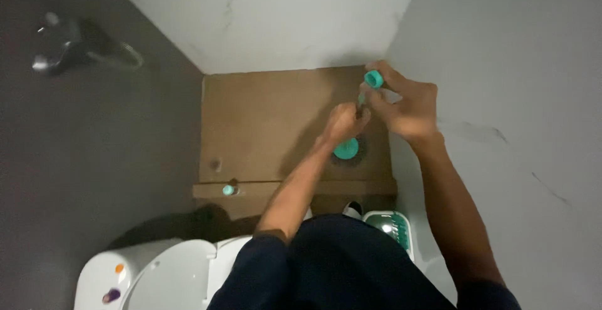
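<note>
My right hand is closed around the top of a teal handle, near the corner where the walls meet. Just below and to the left, my left hand grips the thin shaft of the same tool. Under both hands a round teal holder stands on the brown floor. The tool's lower end is hidden behind my left hand.
A white toilet with small orange and purple items on it sits at the lower left. A green slatted basket stands by the right wall. A small teal object lies on a floor step. A chrome fixture hangs on the dark left wall.
</note>
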